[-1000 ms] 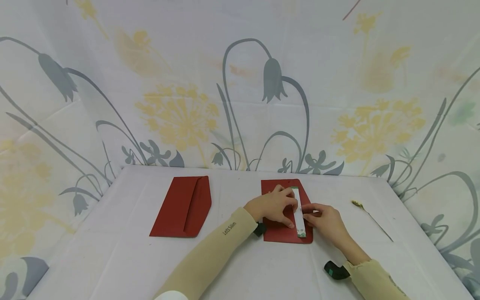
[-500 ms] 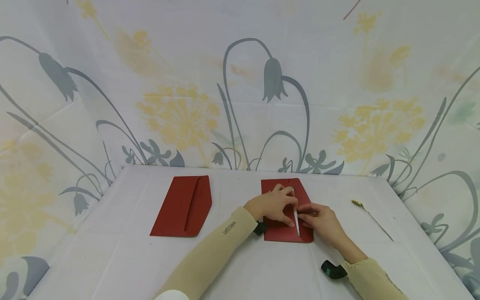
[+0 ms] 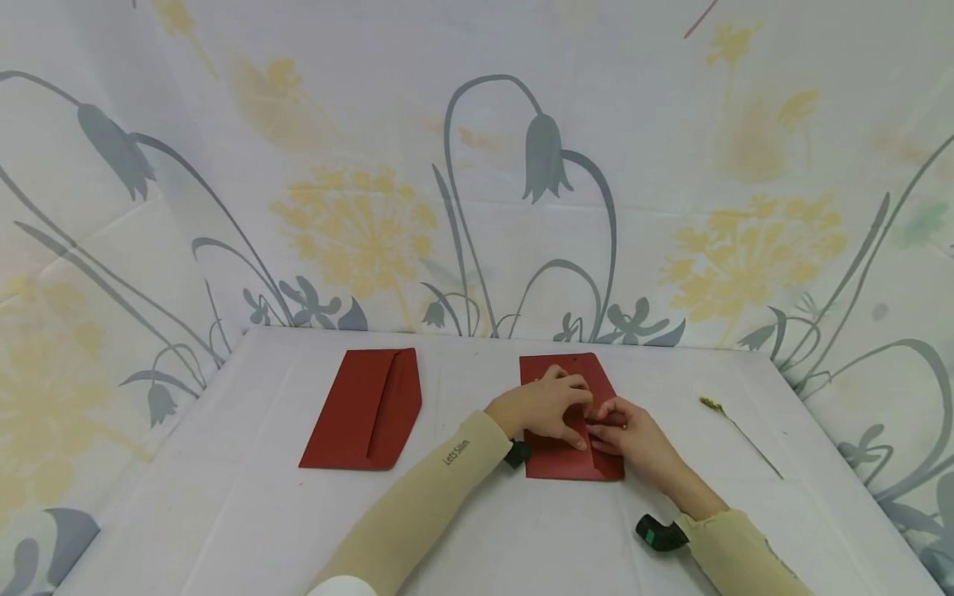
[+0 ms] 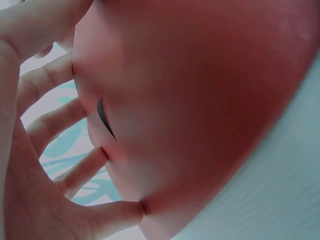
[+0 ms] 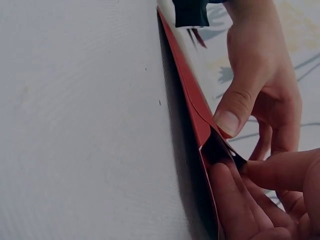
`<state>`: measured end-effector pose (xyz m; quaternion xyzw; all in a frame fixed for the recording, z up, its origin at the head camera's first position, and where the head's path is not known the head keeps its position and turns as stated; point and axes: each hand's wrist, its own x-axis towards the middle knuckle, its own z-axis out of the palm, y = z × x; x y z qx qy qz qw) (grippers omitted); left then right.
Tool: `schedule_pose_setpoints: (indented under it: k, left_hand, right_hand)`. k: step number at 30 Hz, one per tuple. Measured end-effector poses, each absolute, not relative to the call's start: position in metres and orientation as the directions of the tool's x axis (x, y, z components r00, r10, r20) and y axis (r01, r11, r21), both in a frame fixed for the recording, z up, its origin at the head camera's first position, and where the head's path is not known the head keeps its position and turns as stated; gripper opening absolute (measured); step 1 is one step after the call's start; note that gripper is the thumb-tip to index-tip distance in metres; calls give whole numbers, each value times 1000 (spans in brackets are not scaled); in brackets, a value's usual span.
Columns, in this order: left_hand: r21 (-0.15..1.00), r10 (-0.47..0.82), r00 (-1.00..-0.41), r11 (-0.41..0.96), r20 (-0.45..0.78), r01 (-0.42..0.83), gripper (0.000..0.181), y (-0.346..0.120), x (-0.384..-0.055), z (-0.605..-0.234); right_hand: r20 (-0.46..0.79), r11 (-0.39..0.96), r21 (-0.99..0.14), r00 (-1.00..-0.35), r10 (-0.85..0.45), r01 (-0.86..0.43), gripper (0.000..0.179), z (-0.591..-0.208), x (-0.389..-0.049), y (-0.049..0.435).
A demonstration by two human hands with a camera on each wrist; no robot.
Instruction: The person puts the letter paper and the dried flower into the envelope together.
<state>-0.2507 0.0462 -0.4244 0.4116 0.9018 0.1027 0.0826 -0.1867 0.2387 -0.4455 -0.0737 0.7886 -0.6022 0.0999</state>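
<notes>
Under both hands lies a red envelope point(image 3: 559, 468), its opening facing right. My left hand point(image 3: 540, 410) rests on it with spread fingers, the fingertips point(image 4: 100, 155) pressing into the paper in the left wrist view. At the opening is my right hand point(image 3: 633, 439), thumb and fingers close together there. The right wrist view has its thumb point(image 5: 280, 172) on the upper layer's dark edge and a finger point(image 5: 230, 192) below, pinching the mouth of the envelope. The white strip with green ends is hidden from the head view.
A second red envelope point(image 3: 354, 414) lies on the left of the white table point(image 3: 477, 530). To the right is a thin stem with a yellow flower head point(image 3: 711, 405). A flower-patterned cloth point(image 3: 477, 207) rises behind the table.
The white strip, lying over the opening a second ago, has slid left out of sight into the envelope. My right hand has moved slightly left with it; the left has stayed in place.
</notes>
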Motion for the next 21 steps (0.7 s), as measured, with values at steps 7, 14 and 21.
schedule_pose_setpoints:
  k: [7,14,21]
  left_hand:
    - [262,769,-636,628,-65,733,46,46,-252,-424]
    - [254,772,-632,626,-72,737,50,48,-254,-426]
    - [244,781,-623,615,-55,750,43,49,-255,-426]
  right_hand:
    - [-85,269,-963,-960,-268,10,19,-443,-187,242]
    - [-96,247,-969,-950,-297,20,23,-441,-187,247]
    - [-122,252,-967,-944,-307,43,25,-445,-190,250]
